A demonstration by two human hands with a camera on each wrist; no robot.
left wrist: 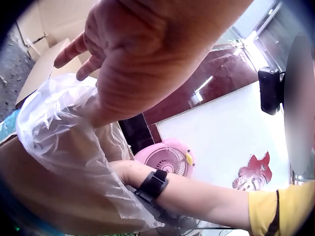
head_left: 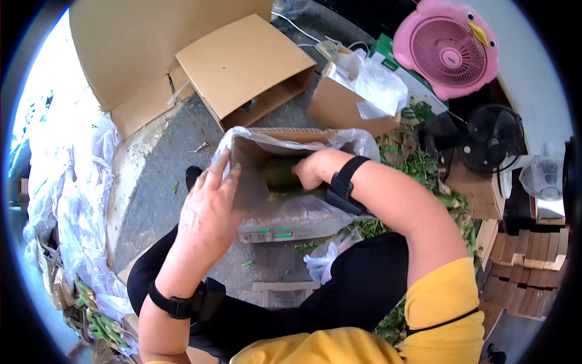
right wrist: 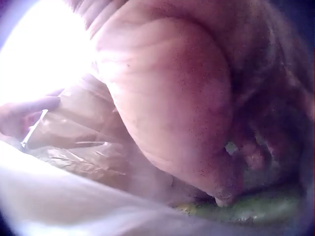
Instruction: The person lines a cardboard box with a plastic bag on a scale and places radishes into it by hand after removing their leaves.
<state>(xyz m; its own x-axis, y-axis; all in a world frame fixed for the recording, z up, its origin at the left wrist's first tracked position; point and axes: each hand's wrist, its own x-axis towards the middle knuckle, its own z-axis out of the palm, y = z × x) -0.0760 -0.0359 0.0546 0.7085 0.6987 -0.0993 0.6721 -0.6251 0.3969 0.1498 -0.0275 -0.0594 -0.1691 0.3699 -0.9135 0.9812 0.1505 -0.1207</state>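
A cardboard box [head_left: 248, 155] lined with clear plastic [head_left: 315, 215] stands between the person's knees. My left hand [head_left: 209, 209] rests at its left rim, fingers fairly straight along the lined edge. In the left wrist view the liner [left wrist: 59, 123] drapes over the rim beside that hand [left wrist: 142, 54]. Down inside the box, my right hand [head_left: 312, 170] reaches to a long green vegetable [head_left: 280, 175]. The right wrist view shows this hand [right wrist: 187, 108] with curled fingers and thumb about something green, close above another green surface [right wrist: 266, 206]. Most of its fingertips are in shadow.
An open cardboard box [head_left: 245, 67] lies ahead; another box [head_left: 345, 100] holds plastic bags. Leafy trimmings [head_left: 415, 164] pile at the right, near a pink fan [head_left: 450, 57] and a black fan [head_left: 494, 136]. Plastic sheeting [head_left: 79, 206] and green vegetables [head_left: 103, 324] lie at the left.
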